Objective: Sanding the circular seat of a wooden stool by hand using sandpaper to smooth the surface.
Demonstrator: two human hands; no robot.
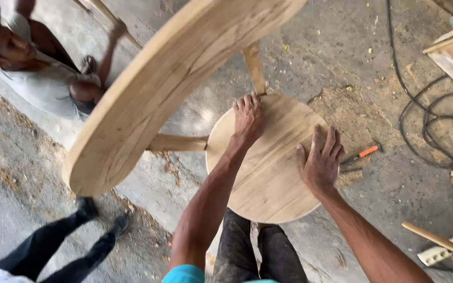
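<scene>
both hands lie flat and open on the small round wooden disc [268,173], fingers spread, gripping nothing. the left hand [248,116] presses near the disc's far edge, fingertips reaching the spot where a wooden leg [254,65] meets it. the right hand [321,162] rests palm down near the disc's right rim, fingers fanned toward the far side. the disc sits directly under both palms, just above the person's dark trouser knees [258,251], its grain running across.

a second wooden leg [176,142] runs from the disc's left edge toward a much larger round tabletop [163,84], which is tilted on edge and fills the upper left of the view, so the whole piece looks to be lying on its side. beyond that top another person [43,68] in a pale shirt crouches on the concrete floor [342,57], one arm raised toward a further leg. someone else's dark-trousered legs [64,246] stand at lower left. an orange-handled tool [360,154] lies in sawdust right of the disc, and a black cable [431,120] coils farther right.
</scene>
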